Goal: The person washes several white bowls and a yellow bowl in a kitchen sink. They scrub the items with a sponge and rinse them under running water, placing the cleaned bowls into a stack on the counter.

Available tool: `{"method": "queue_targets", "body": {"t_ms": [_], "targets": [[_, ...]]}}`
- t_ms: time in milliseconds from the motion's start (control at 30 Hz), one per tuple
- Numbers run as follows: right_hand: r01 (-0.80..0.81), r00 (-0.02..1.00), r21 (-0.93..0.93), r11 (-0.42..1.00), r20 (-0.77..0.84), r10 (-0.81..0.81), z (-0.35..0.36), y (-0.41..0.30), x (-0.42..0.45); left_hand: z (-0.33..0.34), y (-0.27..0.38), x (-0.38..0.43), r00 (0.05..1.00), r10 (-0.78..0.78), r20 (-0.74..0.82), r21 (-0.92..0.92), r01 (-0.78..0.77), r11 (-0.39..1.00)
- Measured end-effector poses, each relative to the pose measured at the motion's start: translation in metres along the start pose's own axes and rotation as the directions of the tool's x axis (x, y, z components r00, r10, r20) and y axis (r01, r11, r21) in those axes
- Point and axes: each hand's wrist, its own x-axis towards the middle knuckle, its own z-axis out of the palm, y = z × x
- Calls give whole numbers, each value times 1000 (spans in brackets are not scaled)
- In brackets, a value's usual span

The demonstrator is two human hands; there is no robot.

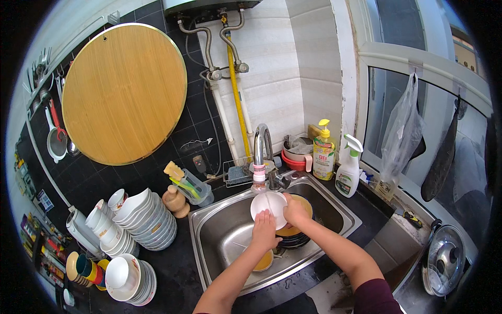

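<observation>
A white bowl [273, 208] is under the faucet [260, 157], with a thin stream of water running into it. My right hand [295, 212] grips the bowl's right rim. My left hand [265, 231] lies with its fingers spread against the bowl's lower left side; whether it bears any of the weight I cannot tell. Below the hands, a stack of dark bowls [292, 241] with yellowish liquid in the top one stands in the steel sink [219, 239]. A smaller bowl [265, 262] with yellowish liquid sits at the sink's near side, partly behind my left forearm.
Stacked bowls [157, 227] and more dishes [143, 282] stand left of the sink, near a wooden mortar [175, 202]. A yellow-capped pump bottle [324, 153] and a white spray bottle [348, 172] stand behind it on the right. A glass pot lid [443, 259] is at far right.
</observation>
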Motion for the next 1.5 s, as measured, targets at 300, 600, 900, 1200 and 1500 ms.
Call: {"method": "queue_targets", "body": {"t_ms": [300,600,900,1200,1500], "targets": [[61,995,-103,993,-78,-69,-10,3,0,19,-5,8,992,88,94,-268,-60,962],[179,976,-210,961,-90,-201,-14,14,2,20,-7,-3,971,210,-113,-361,-237,902],[-321,829,-47,946,468,304,-63,-11,5,-4,-34,-10,935,337,-111,-579,-337,743],[-458,586,69,886,773,243,-38,24,31,-24,-43,-19,983,163,-79,-831,-156,534],[-91,968,641,763,235,-82,9,23,26,-14,-47,2,954,-88,286,-957,290,25]]}}
